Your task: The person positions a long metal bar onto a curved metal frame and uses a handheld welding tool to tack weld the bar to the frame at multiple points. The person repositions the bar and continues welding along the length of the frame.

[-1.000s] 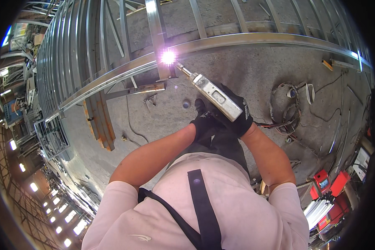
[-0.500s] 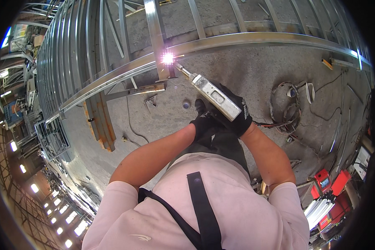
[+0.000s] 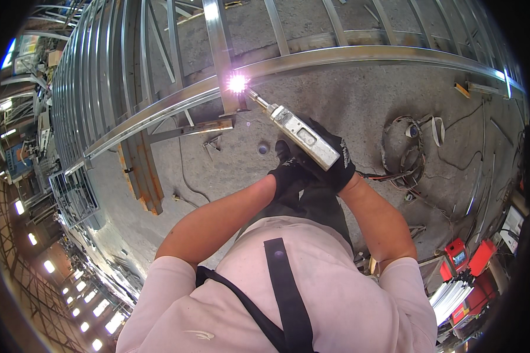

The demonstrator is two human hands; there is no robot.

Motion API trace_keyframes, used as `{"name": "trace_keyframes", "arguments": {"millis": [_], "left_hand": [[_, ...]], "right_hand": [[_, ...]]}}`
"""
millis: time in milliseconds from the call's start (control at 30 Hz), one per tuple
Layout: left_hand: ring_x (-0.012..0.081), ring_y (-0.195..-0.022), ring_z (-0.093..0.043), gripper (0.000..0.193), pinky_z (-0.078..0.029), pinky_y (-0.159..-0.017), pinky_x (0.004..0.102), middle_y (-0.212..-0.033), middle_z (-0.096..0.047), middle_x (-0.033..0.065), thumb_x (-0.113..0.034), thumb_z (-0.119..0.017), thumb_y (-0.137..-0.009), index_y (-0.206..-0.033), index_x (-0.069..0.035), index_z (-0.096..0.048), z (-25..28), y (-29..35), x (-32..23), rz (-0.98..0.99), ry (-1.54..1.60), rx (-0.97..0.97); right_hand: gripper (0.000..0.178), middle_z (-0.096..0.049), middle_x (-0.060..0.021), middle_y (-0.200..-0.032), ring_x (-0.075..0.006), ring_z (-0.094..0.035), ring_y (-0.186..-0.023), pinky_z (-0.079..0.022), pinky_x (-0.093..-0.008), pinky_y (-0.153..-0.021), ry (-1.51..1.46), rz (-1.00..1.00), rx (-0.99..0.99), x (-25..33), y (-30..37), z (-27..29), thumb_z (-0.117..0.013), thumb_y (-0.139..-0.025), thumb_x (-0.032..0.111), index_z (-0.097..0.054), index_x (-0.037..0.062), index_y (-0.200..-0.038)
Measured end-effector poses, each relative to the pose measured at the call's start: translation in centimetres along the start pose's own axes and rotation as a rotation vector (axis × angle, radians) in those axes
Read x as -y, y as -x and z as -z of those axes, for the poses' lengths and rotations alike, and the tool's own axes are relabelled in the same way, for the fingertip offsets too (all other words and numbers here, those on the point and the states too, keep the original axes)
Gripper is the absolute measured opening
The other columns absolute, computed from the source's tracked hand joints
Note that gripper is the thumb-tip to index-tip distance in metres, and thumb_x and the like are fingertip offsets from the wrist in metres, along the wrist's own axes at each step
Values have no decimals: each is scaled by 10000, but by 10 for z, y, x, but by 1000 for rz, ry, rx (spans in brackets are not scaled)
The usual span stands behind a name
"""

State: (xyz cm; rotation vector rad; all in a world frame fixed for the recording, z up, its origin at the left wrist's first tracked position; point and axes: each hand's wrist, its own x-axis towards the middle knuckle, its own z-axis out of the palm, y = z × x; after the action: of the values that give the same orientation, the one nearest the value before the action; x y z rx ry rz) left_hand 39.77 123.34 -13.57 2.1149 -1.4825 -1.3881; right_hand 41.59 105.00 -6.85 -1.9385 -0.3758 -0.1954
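A silver, box-shaped handheld welding gun [image 3: 305, 138] points up and left, its thin nozzle at a glaring pink-white spark [image 3: 237, 84]. The glare hides the exact contact point. That spark sits where an upright flat steel bar [image 3: 221, 44] meets the long steel rail [image 3: 324, 54] of a frame. My right hand [image 3: 340, 163], in a black glove, is closed around the rear of the gun. My left hand [image 3: 288, 176], also black-gloved, is closed against the gun's underside beside the right one; its fingers are mostly hidden beneath the gun.
Rusty steel channels [image 3: 141, 170] lie on the concrete at left. A cable coil [image 3: 403, 153] is on the floor at right, with cable running toward my right hand. Red machines [image 3: 456, 256] stand at lower right. A tape roll [image 3: 263, 148] lies near my foot.
The gun's rear end and my right hand have shifted very slightly left. The spark stays at the same joint, and my left hand holds its place.
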Motion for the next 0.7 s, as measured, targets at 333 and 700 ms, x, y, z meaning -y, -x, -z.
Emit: {"name": "trace_keyframes", "arguments": {"millis": [333,700], "left_hand": [[376,-1595,-241,1218,-145,-1336,488,-1697,-344,131,-822,-814,-569,-1557,-175,-520,12,2,-3,-11,20,8],[368,-1592,-253,1205,-145,-1334,487,-1689,-360,137,-810,-808,-578,-1546,-149,-529,12,0,1,14,57,34]], "right_hand": [[520,-678,-179,-1392,-331,-725,-1178,-613,-394,-951,20,33,15,-6,-2,-2,-763,-937,171,-626,64,-1427],[548,-697,-158,-1360,-312,-744,-1130,-622,-381,-920,12,-9,7,-5,-5,-3,-761,-938,186,-604,58,-1447]]}}
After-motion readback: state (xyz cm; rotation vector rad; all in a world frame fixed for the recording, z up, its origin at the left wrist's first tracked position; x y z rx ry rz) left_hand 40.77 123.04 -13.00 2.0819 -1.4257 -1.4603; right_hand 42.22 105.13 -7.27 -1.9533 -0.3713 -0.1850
